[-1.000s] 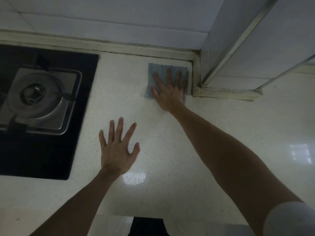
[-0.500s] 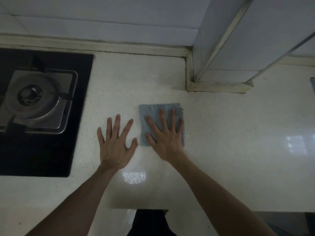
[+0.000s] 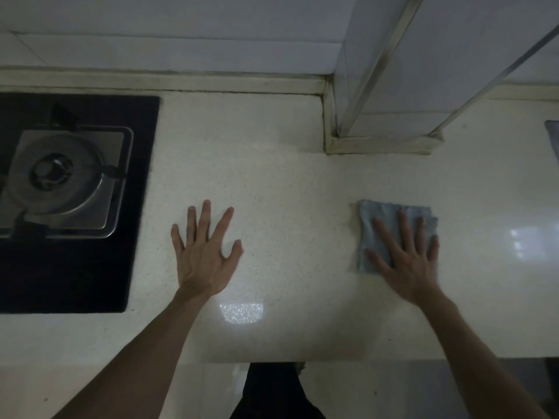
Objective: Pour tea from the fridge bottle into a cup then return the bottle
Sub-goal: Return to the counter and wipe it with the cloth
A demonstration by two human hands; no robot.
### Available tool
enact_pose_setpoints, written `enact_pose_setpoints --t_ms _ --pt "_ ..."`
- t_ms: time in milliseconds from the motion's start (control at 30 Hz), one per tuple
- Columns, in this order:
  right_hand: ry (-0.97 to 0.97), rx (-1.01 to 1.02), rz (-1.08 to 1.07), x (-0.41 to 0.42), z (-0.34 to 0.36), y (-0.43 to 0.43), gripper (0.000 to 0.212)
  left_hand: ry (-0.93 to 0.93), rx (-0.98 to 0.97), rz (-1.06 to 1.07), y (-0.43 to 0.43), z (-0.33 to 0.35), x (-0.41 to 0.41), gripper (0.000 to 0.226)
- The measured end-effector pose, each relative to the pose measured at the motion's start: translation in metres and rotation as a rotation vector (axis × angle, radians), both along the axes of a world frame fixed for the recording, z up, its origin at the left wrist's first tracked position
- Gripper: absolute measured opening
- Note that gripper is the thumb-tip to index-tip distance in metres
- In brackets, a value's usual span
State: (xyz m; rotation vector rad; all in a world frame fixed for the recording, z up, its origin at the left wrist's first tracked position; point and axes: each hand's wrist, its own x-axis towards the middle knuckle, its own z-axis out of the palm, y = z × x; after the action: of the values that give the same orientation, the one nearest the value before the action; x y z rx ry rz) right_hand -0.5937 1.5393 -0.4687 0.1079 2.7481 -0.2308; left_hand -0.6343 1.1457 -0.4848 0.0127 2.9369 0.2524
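Observation:
No bottle, cup or fridge is in view. A folded blue cloth (image 3: pixel 375 219) lies on the pale speckled countertop (image 3: pixel 287 182). My right hand (image 3: pixel 406 255) presses flat on the cloth with straight, spread fingers. My left hand (image 3: pixel 205 252) rests flat on the bare counter to the left, fingers spread, holding nothing.
A black gas hob (image 3: pixel 75 267) with a steel burner (image 3: pixel 57 173) fills the left side. A tiled column (image 3: pixel 393 128) juts onto the counter at the back right. A grey object (image 3: pixel 553 137) shows at the far right edge. The counter's front edge runs below my arms.
My right hand slid the cloth from the back corner by the column toward me, then to the right. My left hand stayed flat in place.

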Motion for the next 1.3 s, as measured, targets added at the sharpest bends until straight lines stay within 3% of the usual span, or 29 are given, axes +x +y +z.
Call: enact_pose_setpoints --t_ms 133,300,600,867,1300 --pt "-0.032 0.012 -0.053 -0.035 0.002 0.017 0.094 0.000 -0.016 0.000 0.002 0.001 0.000 0.072" --pt "-0.054 -0.014 0.012 -0.069 0.006 0.002 0.093 -0.015 -0.029 0.002 0.002 0.000 0.000 0.072" --pt "0.014 -0.097 0.250 -0.089 0.001 -0.105 0.090 -0.014 -0.022 0.002 0.003 0.001 0.000 0.071" --pt "0.169 -0.069 0.426 -0.048 -0.010 -0.188 0.085 -0.020 -0.018 0.007 0.002 0.000 0.000 0.073" --pt "0.176 -0.092 0.223 0.050 0.001 -0.128 0.076 -0.022 -0.035 0.006 0.003 0.002 0.000 0.074"
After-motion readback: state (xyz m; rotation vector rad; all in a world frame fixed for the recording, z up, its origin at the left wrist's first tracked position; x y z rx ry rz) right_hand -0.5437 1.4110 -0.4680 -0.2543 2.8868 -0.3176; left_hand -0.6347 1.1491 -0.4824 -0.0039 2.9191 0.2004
